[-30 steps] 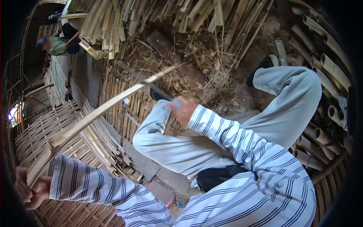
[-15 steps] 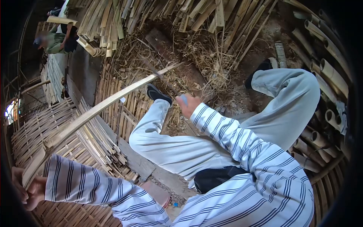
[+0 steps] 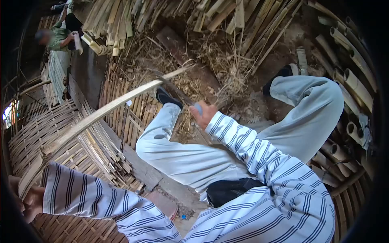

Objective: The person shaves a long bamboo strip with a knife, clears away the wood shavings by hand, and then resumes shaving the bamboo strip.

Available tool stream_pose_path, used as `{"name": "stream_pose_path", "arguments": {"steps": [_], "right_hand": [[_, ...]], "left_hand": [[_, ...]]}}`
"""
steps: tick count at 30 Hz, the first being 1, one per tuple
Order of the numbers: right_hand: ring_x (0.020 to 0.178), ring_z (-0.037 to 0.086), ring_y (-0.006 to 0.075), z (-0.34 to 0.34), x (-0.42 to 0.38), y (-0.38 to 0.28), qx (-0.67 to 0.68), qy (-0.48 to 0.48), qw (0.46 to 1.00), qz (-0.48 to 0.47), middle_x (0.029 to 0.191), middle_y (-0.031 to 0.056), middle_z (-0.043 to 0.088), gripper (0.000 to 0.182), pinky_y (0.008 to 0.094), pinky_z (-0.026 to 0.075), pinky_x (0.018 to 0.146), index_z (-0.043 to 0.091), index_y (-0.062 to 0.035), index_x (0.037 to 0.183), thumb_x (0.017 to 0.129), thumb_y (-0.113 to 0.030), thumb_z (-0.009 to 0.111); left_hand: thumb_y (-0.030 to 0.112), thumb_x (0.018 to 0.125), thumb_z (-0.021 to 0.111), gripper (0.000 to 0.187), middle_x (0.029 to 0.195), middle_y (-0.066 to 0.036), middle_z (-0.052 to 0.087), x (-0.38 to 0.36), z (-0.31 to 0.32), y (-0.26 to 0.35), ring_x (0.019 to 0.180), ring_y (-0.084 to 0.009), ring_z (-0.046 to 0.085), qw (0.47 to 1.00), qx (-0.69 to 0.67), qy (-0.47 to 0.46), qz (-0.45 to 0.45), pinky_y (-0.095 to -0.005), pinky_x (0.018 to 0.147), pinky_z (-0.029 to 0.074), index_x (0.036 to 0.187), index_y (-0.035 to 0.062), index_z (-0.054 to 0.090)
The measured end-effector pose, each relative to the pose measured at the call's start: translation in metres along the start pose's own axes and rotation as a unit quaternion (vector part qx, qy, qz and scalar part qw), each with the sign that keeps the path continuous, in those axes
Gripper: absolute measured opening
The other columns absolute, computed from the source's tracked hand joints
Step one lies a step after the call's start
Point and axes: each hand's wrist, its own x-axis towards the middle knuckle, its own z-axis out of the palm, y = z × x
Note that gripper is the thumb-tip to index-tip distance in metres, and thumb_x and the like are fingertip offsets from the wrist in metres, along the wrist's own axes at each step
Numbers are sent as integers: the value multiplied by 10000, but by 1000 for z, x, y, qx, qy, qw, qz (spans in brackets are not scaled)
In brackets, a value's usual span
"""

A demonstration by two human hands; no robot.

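Note:
A long split bamboo strip (image 3: pixel 97 115) slants across the view, its near end gripped in my left hand (image 3: pixel 30 202) at the lower left edge. My left fingers are partly cut off by the dark lens rim. Closed round the handle of a knife, my right hand (image 3: pixel 204 114) is in front of my shin. The dark knife blade (image 3: pixel 176 90) points up and left and crosses the strip near its far end. A thin curl lifts from the strip's tip beyond the blade.
Split bamboo pieces (image 3: pixel 107 20) are stacked at the top, and bamboo tubes (image 3: pixel 358 87) at the right. Shavings (image 3: pixel 227 73) litter the ground around a dark plank. Woven bamboo panels (image 3: pixel 38 129) lie at left. A person (image 3: pixel 58 38) handles a bamboo piece at upper left.
My left hand and the strip have shifted slightly left, so the strip's far end has drawn back along the blade. A curl now shows at its tip. My right hand has hardly moved.

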Motion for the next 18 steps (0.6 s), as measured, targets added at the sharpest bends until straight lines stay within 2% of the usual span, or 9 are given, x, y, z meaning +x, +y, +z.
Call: {"name": "stream_pose_path", "arguments": {"steps": [1, 4, 5, 7, 8, 10, 12, 15, 18], "right_hand": [[662, 624, 421, 2, -8, -8, -40, -4, 998, -45, 757, 259, 625, 488, 457, 521, 638, 562, -22, 1038, 886, -475, 466], [809, 619, 441, 14, 7, 14, -39, -26, 992, 119, 830, 290, 618, 525, 480, 497, 761, 545, -19, 1094, 875, -489, 463], [836, 616, 438, 29, 18, 51, -68, 46, 986, 146, 843, 288, 619, 524, 475, 490, 782, 554, -21, 1083, 871, -493, 467], [858, 607, 444, 5, 30, 55, -72, 46, 988, 131, 836, 288, 619, 503, 472, 484, 796, 561, -28, 1078, 875, -479, 469], [850, 605, 450, 4, 34, 56, -44, 51, 991, 118, 826, 293, 616, 503, 478, 484, 789, 562, -24, 1075, 877, -477, 469], [834, 600, 461, 9, 22, 43, 8, 41, 994, 100, 807, 303, 610, 503, 488, 483, 776, 564, -17, 1069, 880, -474, 468], [793, 596, 468, 29, 12, 38, -27, 1, 998, -48, 781, 317, 600, 495, 500, 484, 734, 555, -10, 1046, 886, -469, 465], [756, 600, 460, 7, -12, -31, 20, -33, 999, -25, 768, 320, 595, 487, 499, 486, 701, 546, -11, 1031, 886, -469, 470], [722, 602, 441, 26, 2, 18, -17, 10, 999, 50, 796, 268, 617, 482, 467, 504, 672, 554, -7, 1022, 886, -463, 477]], "left_hand": [[41, 718, 544, 273, 417, -4, 412, 3, -2, -2, 298, -107, 396, 1000, -1, 3, -6, -165, 432, 387, 511, 113, 381], [4, 694, 542, 272, 427, -25, 416, 2, 0, -11, 309, -116, 397, 1000, -13, -5, -17, -173, 406, 360, 499, 102, 380], [-9, 686, 541, 273, 431, -32, 417, -1, 5, -17, 313, -119, 397, 999, -29, -14, -21, -176, 398, 351, 495, 99, 379], [-34, 670, 540, 275, 438, -46, 420, -12, 19, -34, 320, -124, 397, 991, -128, -34, -14, -181, 381, 333, 488, 92, 378], [56, 700, 540, 294, 395, 6, 369, -7, 15, -24, 300, -114, 359, 996, -77, -34, -41, -184, 360, 321, 472, 102, 360], [96, 713, 529, 302, 387, 15, 371, -6, 3, -13, 294, -105, 358, 999, -25, -18, -38, -183, 349, 317, 467, 116, 356], [136, 726, 517, 313, 380, 24, 374, -5, -3, -3, 288, -95, 357, 999, -18, -10, -31, -181, 339, 313, 461, 131, 352], [195, 745, 500, 334, 368, 38, 378, -3, -5, -2, 278, -81, 355, 999, -5, -6, -42, -179, 323, 307, 452, 152, 346], [255, 765, 483, 361, 357, 52, 383, -2, -8, -7, 269, -67, 354, 998, -11, -13, -58, -177, 307, 301, 444, 174, 339]]}}
